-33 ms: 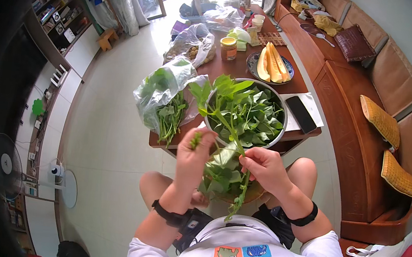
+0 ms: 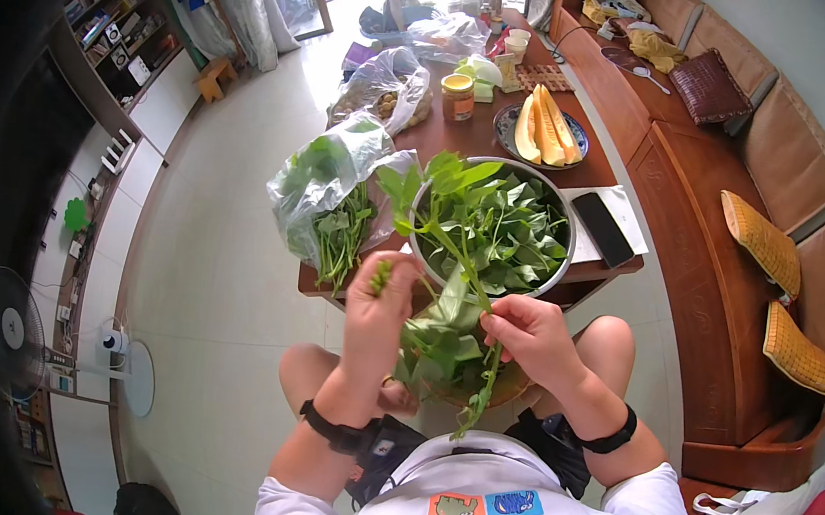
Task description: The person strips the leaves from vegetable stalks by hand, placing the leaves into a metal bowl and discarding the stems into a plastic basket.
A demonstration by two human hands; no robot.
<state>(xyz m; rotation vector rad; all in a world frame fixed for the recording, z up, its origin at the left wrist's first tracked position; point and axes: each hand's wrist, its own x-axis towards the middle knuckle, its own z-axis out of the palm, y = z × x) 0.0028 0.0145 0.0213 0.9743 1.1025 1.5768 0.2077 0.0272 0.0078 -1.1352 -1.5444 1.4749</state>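
Observation:
My right hand (image 2: 530, 332) is closed in a pinch on a long leafy green stem (image 2: 475, 282). The stem's upper leaves reach over the left rim of a round metal basin (image 2: 574, 236); its lower end hangs toward my lap. Left of it, my left hand (image 2: 373, 304) is closed around short green stalks (image 2: 380, 276). A large leaf (image 2: 452, 300) hangs between the hands; whether the left fingers hold it is unclear. Loose green leaves (image 2: 512, 218) fill the basin. Below my hands, more leaves lie over a brownish container (image 2: 511, 387) between my knees, mostly hidden.
On the wooden table, a plastic bag of leafy stems (image 2: 324, 193) lies left of the basin. A phone (image 2: 603, 230) rests at its right. Behind stand a plate of melon slices (image 2: 546, 131), a jar (image 2: 457, 98) and a bag of round items (image 2: 386, 94). A wooden sofa (image 2: 703, 268) runs along the right.
My left hand has shifted slightly left, away from the stem, and the large leaf between the hands has turned. The right hand stays in place on the stem.

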